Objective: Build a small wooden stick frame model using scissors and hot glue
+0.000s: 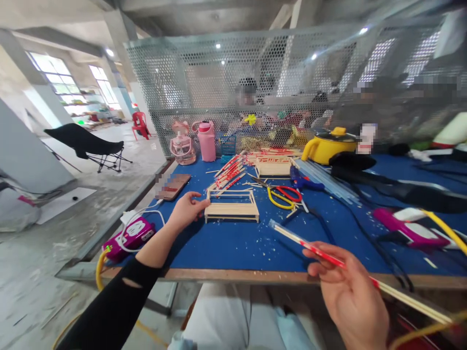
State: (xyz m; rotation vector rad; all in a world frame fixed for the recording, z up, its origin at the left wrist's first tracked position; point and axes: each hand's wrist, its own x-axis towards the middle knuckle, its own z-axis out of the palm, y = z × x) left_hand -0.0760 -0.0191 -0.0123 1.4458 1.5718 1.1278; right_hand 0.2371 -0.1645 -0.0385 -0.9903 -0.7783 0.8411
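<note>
In the head view, the left hand point(188, 211) has curled fingers at the left end of 1 small stick frame point(231, 209) on the blue tabletop point(226, 250), whether gripping it I cannot tell, while the right hand point(350, 287), near right, closes its fingers around wrapped chopsticks point(328, 256).

Pale stick frame point(231, 209) standing; red-banded chopsticks point(324, 255) aslant, seemingly in clear wrapper.

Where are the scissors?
In the head view, the scissors lie right of centre on the blue table, between the nearer stick frame and the glue gun.
</note>
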